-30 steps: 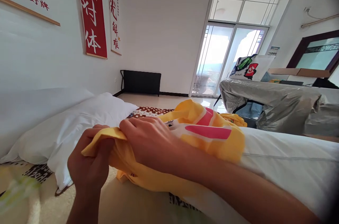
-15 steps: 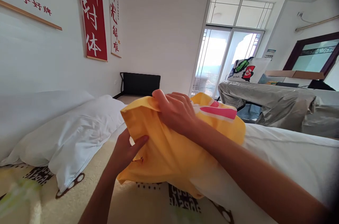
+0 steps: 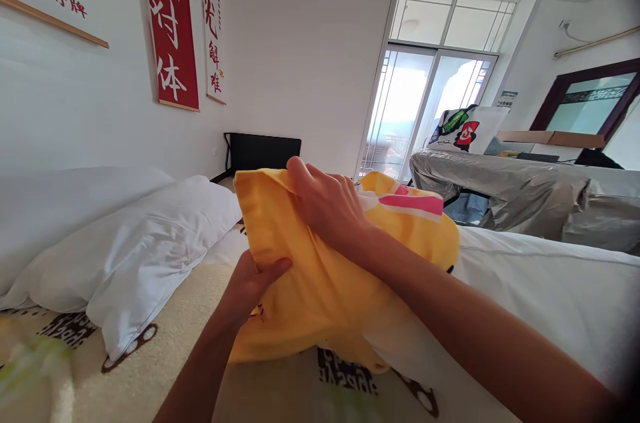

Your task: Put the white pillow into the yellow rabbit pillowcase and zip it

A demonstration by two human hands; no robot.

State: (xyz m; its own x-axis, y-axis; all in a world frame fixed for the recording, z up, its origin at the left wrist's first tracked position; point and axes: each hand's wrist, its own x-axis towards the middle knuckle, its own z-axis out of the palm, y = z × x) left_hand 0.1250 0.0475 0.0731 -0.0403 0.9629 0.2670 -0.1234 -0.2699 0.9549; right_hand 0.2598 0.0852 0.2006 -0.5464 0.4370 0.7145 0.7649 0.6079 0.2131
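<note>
A yellow pillowcase [image 3: 300, 289] with pink and white print bunches up in front of me, above a patterned cream blanket. Closed over its upper edge, my right hand [image 3: 330, 199] grips the fabric with the fingers folded to the far side. Lower down at the left edge, my left hand [image 3: 257, 286] pinches the cloth, thumb on the near face and fingers hidden behind it. A flat corner of the case stands up between the two hands. What lies inside the cloth is hidden.
On the left, a white pillow [image 3: 150, 256] rests on the blanket [image 3: 200, 303]. White bedding [image 3: 545, 269] spreads to the right, beyond my right forearm. Farther back stand a table under a silvery cover [image 3: 540, 196], a printed bag [image 3: 467, 129] and a black panel [image 3: 265, 153].
The pillowcase's left corner has risen and straightened upright. My left hand has shifted slightly right along the cloth, its thumb now flatter on it. My right hand keeps its grip.
</note>
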